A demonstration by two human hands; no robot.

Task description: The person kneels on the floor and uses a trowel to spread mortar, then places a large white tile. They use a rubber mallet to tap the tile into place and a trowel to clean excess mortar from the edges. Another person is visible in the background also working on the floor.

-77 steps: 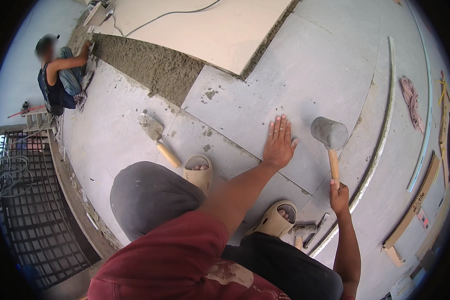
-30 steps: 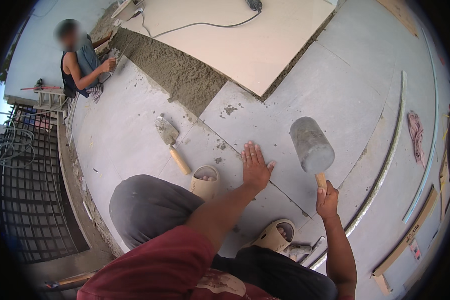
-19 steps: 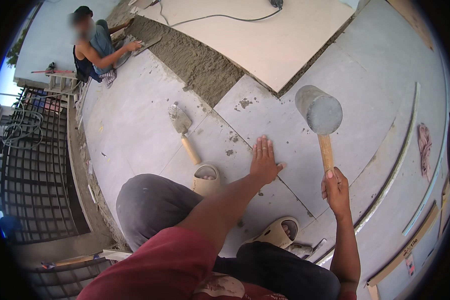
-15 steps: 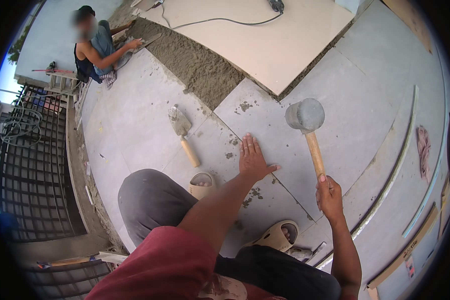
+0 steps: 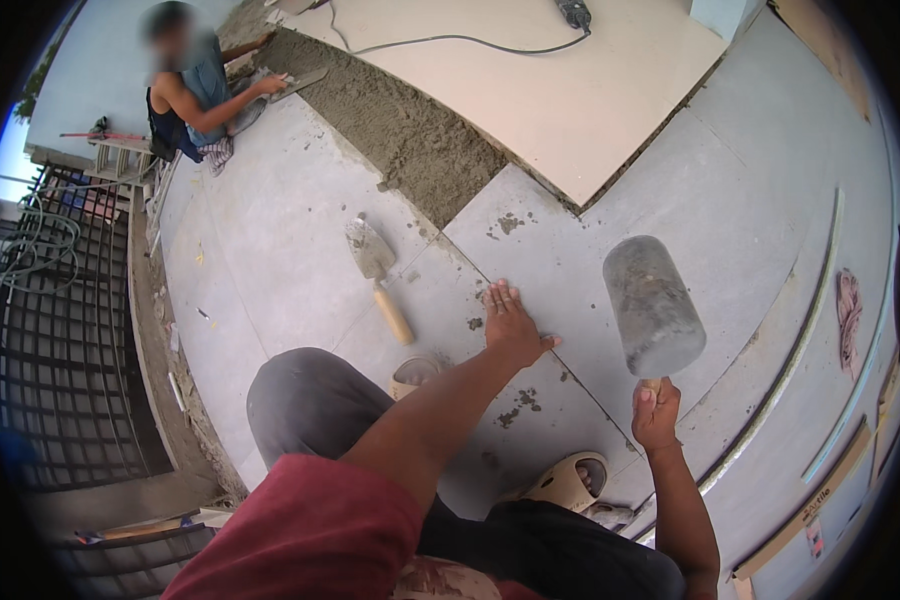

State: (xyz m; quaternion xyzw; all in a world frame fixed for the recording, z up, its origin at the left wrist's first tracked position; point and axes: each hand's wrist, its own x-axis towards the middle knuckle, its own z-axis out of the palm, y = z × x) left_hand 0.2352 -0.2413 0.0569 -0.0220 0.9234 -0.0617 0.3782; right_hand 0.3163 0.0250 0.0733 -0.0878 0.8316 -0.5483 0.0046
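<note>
Grey tiles (image 5: 710, 210) lie laid beside the mortar strip (image 5: 400, 130), itself apparently left to cover; nearer the wearer than that strip, the left hand (image 5: 513, 332) rests flat, thumb spread, the right hand (image 5: 656, 415) gripping a mallet (image 5: 655, 305).

The head view looks from above the crouching person's own eyes, steeply downward and somewhat forward, upright and unmirrored. Closest to the lens, along the lower edge, come the red sleeve (image 5: 305, 530) and the bent left knee (image 5: 310, 395); at arm's reach, right of centre, are the left hand (image 5: 513, 332), the right hand (image 5: 656, 415) and the rubber mallet (image 5: 654, 305). The co-worker (image 5: 195, 100) sits well off, upper left, while the fisheye bows the dark metal grille (image 5: 65, 350) along the left rim
</note>
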